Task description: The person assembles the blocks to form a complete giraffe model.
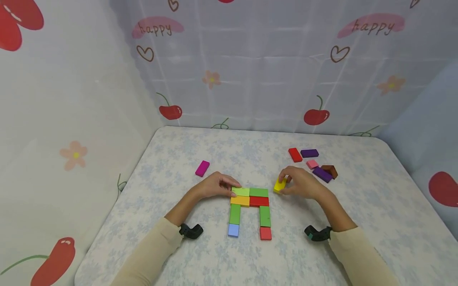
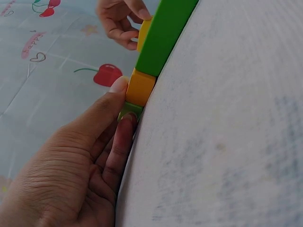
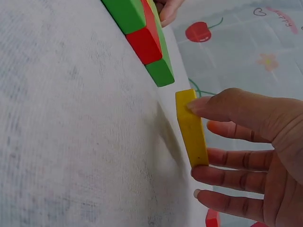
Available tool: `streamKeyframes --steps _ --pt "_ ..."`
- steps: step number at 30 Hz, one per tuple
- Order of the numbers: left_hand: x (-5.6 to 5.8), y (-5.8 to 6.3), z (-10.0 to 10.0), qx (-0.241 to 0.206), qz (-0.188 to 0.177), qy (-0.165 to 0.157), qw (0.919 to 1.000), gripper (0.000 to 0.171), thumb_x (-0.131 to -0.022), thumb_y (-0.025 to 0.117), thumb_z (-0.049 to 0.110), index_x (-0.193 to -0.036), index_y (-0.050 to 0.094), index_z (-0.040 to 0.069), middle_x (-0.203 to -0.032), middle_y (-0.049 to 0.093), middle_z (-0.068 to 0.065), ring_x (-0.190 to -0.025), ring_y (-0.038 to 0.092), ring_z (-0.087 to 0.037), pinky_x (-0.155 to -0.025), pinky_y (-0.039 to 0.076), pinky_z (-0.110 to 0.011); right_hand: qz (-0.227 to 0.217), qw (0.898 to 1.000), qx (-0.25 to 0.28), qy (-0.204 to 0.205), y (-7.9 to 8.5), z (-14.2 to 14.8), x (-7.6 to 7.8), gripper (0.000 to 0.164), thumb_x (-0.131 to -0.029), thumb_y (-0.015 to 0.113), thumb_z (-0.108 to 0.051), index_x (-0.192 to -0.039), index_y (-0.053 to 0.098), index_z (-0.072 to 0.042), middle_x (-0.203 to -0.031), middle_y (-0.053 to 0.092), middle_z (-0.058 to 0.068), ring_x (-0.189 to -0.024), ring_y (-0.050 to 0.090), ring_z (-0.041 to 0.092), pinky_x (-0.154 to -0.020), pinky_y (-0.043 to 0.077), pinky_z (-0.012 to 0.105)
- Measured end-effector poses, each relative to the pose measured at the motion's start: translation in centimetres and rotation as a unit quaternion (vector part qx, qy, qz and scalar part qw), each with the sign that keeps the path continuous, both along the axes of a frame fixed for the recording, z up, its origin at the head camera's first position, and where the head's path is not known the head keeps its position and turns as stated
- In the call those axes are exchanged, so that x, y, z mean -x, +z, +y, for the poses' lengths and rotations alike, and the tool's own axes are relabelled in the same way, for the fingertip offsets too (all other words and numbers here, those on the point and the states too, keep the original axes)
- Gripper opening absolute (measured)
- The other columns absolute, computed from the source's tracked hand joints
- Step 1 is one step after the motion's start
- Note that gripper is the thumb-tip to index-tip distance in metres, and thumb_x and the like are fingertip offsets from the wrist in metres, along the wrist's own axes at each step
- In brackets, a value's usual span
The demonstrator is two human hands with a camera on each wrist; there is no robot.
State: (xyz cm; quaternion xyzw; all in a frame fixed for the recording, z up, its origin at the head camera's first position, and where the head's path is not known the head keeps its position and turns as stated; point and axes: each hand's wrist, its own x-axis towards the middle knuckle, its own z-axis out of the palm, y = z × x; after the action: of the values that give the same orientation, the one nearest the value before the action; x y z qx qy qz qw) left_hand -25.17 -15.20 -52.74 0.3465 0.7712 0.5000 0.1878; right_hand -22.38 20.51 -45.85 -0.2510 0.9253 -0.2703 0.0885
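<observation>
My left hand (image 1: 217, 185) pinches the left end of a light green block (image 1: 243, 192) between thumb and fingers, at the far left corner of a flat block arrangement. Beside that block lies a green block (image 1: 259, 192); an orange block (image 1: 239, 201) and a red block (image 1: 259, 201) form the row nearer me. Two legs extend from it: a green block (image 1: 234, 214) ending in a blue one (image 1: 233, 230), and another green block (image 1: 264, 216) ending in a red one (image 1: 265, 233). Right of the arrangement, my right hand (image 1: 300, 183) holds a yellow block (image 3: 191, 130) just above the table.
A magenta block (image 1: 202, 169) lies alone at the back left. At the back right are a red block (image 1: 295, 155), purple blocks (image 1: 309, 153), a small pink block (image 1: 312, 164) and a brown block (image 1: 330, 171). Printed curtains (image 1: 250, 71) hang behind the table (image 1: 171, 147).
</observation>
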Motion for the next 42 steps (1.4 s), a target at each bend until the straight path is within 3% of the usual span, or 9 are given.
streamKeyframes --steps 12,21,29,42 --pt "-0.2 -0.2 -0.1 -0.003 -0.002 0.004 1.0000 0.032 -0.086 0.083 0.016 -0.118 0.079 0.017 -0.114 0.073 0.004 -0.082 0.064 -0.016 -0.070 0.052 -0.028 0.003 0.999 -0.041 0.018 -0.1 -1.5 -0.5 0.032 -0.077 0.090 -0.019 -0.100 0.068 -0.016 -0.100 0.063 -0.004 -0.092 0.061 0.022 -0.077 0.053 0.035" --pt "-0.2 0.0 -0.1 -0.010 -0.006 0.003 0.9999 0.032 -0.086 0.083 0.014 -0.118 0.078 0.015 -0.113 0.074 0.002 -0.082 0.064 -0.017 -0.070 0.052 -0.028 -0.033 0.998 -0.059 -0.004 0.0 -1.9 -0.5 0.062 -0.077 0.091 -0.021 -0.129 0.063 -0.004 -0.110 0.066 0.007 -0.094 0.060 0.022 -0.086 0.056 0.040" --pt "0.0 0.3 -0.1 -0.006 0.001 0.003 1.0000 0.031 -0.086 0.083 0.015 -0.118 0.079 0.015 -0.113 0.074 0.002 -0.082 0.064 -0.017 -0.070 0.052 -0.028 -0.026 0.997 -0.072 -0.004 0.5 -2.1 -0.6 0.060 -0.076 0.092 -0.026 -0.125 0.067 -0.004 -0.107 0.066 0.005 -0.092 0.059 0.023 -0.083 0.056 0.040" --pt "-0.2 0.3 0.0 0.001 -0.007 0.006 1.0000 0.032 -0.086 0.083 0.015 -0.118 0.079 0.019 -0.113 0.073 0.006 -0.083 0.064 -0.017 -0.071 0.052 -0.029 -0.037 0.996 -0.080 -0.028 -0.1 -2.2 -0.4 0.060 -0.073 0.094 -0.030 -0.123 0.068 -0.008 -0.100 0.065 0.002 -0.087 0.057 0.020 -0.078 0.055 0.036"
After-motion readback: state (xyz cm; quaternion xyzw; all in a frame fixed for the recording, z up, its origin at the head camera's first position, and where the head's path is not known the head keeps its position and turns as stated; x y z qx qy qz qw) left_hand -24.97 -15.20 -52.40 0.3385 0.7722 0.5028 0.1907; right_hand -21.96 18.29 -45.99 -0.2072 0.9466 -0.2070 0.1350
